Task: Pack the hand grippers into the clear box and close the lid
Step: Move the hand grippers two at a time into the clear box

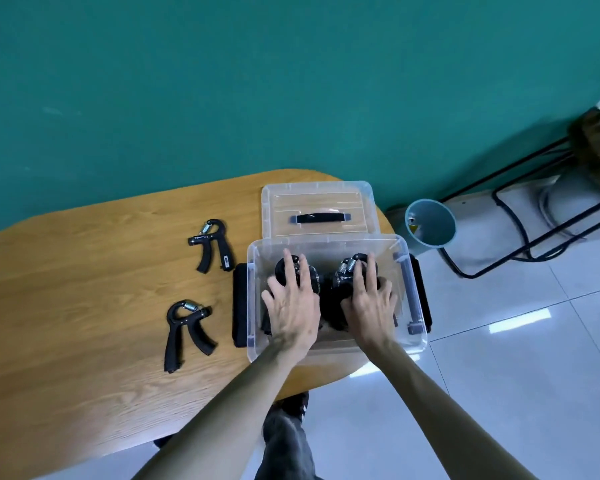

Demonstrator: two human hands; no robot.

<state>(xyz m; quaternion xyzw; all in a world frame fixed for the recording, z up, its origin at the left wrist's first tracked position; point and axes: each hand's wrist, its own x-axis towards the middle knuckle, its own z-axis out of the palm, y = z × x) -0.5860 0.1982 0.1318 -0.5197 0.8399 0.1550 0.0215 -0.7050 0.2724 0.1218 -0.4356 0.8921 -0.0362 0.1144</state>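
Left hand: left hand [293,308] down inside the clear box [417,344], fingers spread flat, pressing a black hand gripper [284,269] low so it seats; grip released
Right hand: right hand [369,303] mirrors it, flat on a second hand gripper [343,273]; nothing clasped
Still out: two more on the table [84,289], far hand gripper [211,244] and near hand gripper [186,332], both left of the box, within easy reach
Lid: lid [317,211] lies flat just behind the box, handle up, ready to swing over
Progress: looks about halfway; lid not yet on
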